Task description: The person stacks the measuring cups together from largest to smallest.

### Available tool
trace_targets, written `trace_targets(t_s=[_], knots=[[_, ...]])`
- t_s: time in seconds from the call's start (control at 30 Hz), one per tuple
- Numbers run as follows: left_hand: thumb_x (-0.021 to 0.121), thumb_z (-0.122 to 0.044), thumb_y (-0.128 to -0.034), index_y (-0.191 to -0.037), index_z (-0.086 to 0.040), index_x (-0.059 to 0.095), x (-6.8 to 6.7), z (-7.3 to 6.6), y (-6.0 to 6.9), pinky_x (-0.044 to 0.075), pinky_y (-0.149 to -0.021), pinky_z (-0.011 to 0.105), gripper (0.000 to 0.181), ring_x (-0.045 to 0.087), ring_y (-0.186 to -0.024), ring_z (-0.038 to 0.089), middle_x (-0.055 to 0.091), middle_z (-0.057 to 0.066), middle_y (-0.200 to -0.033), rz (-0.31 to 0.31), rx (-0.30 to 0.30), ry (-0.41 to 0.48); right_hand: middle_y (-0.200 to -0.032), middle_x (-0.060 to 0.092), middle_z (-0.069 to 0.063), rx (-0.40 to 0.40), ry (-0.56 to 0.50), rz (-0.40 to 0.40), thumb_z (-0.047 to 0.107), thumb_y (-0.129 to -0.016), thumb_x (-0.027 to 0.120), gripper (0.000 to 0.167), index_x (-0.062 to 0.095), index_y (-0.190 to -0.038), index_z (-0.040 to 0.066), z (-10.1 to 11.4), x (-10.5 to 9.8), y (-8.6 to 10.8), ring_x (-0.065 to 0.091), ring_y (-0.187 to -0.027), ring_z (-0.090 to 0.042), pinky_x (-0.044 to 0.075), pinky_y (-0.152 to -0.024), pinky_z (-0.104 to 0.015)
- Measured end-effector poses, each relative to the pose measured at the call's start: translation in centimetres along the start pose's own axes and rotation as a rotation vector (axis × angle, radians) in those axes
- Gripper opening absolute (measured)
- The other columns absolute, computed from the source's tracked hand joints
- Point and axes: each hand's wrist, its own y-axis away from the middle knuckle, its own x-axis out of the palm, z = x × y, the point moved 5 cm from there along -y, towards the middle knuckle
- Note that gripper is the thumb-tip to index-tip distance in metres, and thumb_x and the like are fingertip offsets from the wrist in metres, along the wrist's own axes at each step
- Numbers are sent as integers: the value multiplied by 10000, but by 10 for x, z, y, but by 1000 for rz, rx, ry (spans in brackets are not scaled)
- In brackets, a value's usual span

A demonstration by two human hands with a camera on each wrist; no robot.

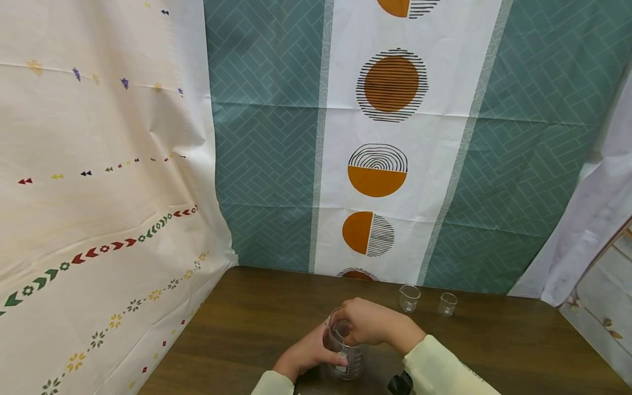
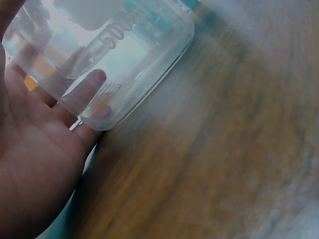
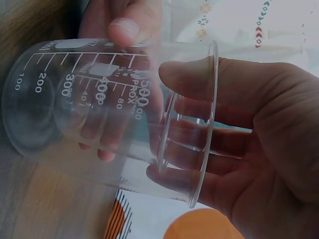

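Note:
A large clear beaker (image 1: 354, 363) marked 500 stands on the table, with my left hand (image 1: 310, 349) gripping its side. In the left wrist view, that hand's palm (image 2: 37, 154) and fingers lie around the beaker's glass (image 2: 154, 55). My right hand (image 1: 372, 323) comes in over the rim from the right. The right wrist view shows a smaller beaker (image 3: 112, 92) inside the large beaker (image 3: 30, 119). Fingers and thumb of my right hand (image 3: 269, 124) reach inside the large rim and hold the smaller one near its rim. Whether the smaller beaker touches the large one's bottom I cannot tell.
Two small glass beakers, one (image 1: 410, 299) with a spout and a smaller one (image 1: 447, 305) to its right, stand near the back of the brown wooden table (image 1: 237, 318). Patterned cloths (image 1: 266, 164) hang behind and to the left. A black object (image 1: 400, 383) is by my right sleeve.

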Motion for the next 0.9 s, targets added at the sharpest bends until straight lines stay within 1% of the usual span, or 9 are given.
trace_targets(t_s=[0.3,0.57,0.7,0.9], knots=[[782,-176,-814,-1485,-271,300,0,-2,0,433,-1007,227,832,501,-1270,157,473,3,-1450,-12,-1,0,-1053,679,69,-21,7,-5,126,-778,747,356,713,-1129,174,0,2,-1,601,-940,-63,515,-796,-219],[771,-186,-825,-1505,-297,252,0,-1,0,434,-1014,228,862,492,-1285,148,443,8,-1477,3,5,-3,-1060,693,80,-53,25,-13,114,-764,753,355,719,-1115,160,1,4,-2,611,-973,-60,521,-856,-236],[772,-186,-825,-1506,-303,251,0,-1,0,433,-1016,233,865,489,-1290,158,437,8,-1482,3,7,-8,-1074,696,85,-61,24,-14,105,-768,748,352,721,-1114,160,1,3,-2,612,-983,-57,521,-861,-235],[790,-193,-806,-1490,-326,274,-1,-1,1,390,-1058,256,867,442,-1320,142,408,-34,-1492,-37,-22,-35,-1081,703,74,-79,23,-17,96,-778,741,335,724,-1107,156,3,3,-2,629,-992,-67,524,-864,-234]])
